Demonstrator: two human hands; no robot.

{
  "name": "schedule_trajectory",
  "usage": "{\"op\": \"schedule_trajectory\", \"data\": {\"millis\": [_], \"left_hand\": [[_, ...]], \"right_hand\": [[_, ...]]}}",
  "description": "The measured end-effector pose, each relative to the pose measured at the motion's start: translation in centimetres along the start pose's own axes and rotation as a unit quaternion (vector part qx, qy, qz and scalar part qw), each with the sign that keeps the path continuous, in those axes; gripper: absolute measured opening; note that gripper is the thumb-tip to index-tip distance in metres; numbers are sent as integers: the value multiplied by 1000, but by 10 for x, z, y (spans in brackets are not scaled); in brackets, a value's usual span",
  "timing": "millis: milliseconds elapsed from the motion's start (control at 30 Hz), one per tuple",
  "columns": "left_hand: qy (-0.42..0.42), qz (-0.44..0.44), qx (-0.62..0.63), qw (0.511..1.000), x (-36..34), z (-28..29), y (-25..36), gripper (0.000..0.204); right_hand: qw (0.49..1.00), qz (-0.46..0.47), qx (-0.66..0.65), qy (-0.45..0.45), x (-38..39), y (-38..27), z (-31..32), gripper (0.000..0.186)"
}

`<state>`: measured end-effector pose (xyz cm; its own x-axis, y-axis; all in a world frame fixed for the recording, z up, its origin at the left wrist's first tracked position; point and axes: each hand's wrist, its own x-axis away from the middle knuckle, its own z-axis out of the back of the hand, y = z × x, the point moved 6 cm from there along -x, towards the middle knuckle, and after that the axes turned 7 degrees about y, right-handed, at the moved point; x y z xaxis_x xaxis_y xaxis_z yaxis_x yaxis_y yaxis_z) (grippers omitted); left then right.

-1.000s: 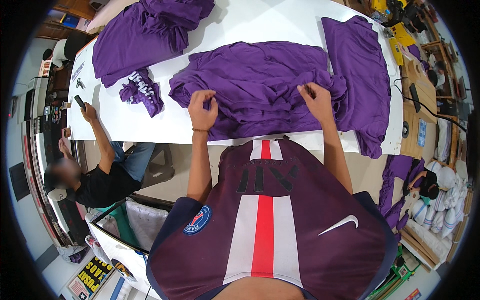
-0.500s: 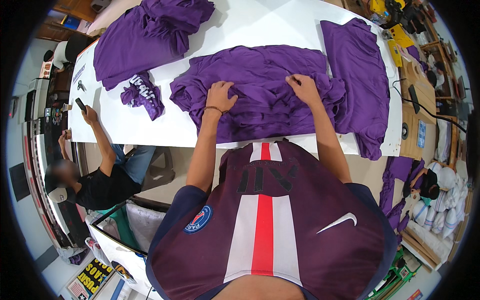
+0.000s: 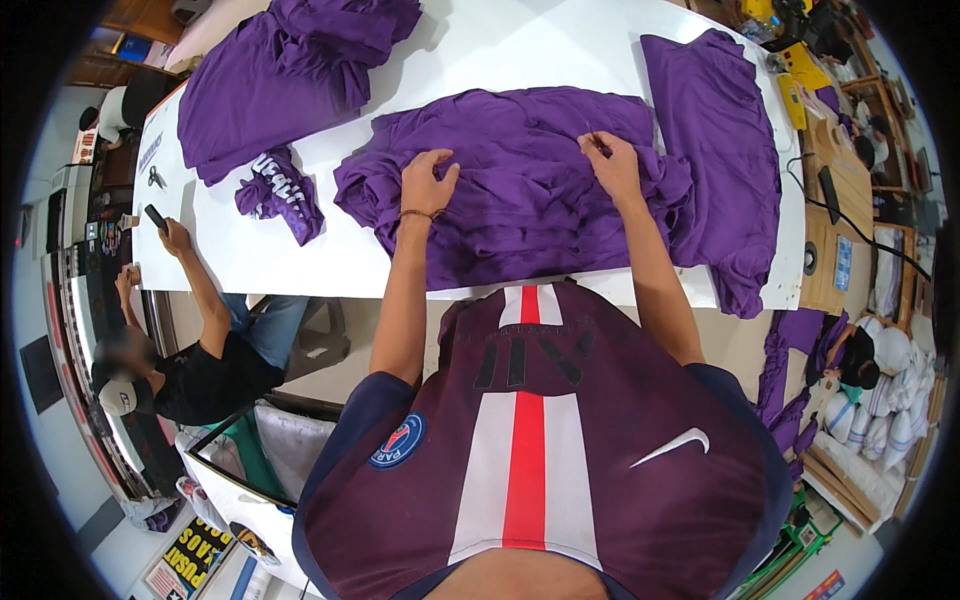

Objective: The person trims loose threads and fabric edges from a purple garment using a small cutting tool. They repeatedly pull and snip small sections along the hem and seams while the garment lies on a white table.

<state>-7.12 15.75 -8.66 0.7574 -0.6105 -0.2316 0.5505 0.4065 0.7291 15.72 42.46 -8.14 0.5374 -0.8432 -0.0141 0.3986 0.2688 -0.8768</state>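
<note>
Rumpled purple cloth [image 3: 520, 240] is spread on the white table [image 3: 520, 40]; over it, the left hand [image 3: 428, 187] is held loosely open, the right hand's [image 3: 614, 172] grip cannot be told; white sacks [image 3: 893, 395] are piled far right

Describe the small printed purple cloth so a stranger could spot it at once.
On the white table, find the purple fabric pile at the far left. Just on its near side, left of the wide rumpled purple fabric, lies a small crumpled cloth. It is the smallest purple piece there and the only one showing white lettering.
</note>
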Motion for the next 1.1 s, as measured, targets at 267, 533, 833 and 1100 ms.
{"op": "schedule_trajectory", "data": {"millis": [267,533,833,1100], "left_hand": [[66,-60,-46,995,-53,-12,-14,36],[24,57,-193,979,-93,-16,-72,44],[112,21,-47,992,-81,5,-62,26],[63,-99,-91,989,-72,-3,-37,44]], "right_hand": [[995,78,57,32,-56,3,-20,30],[970,73,229,25,-97,-15,-31,31],[986,66,146,52,-85,-13,-9,25],[999,-13,-36,3,-40,-10,32,27]]}}
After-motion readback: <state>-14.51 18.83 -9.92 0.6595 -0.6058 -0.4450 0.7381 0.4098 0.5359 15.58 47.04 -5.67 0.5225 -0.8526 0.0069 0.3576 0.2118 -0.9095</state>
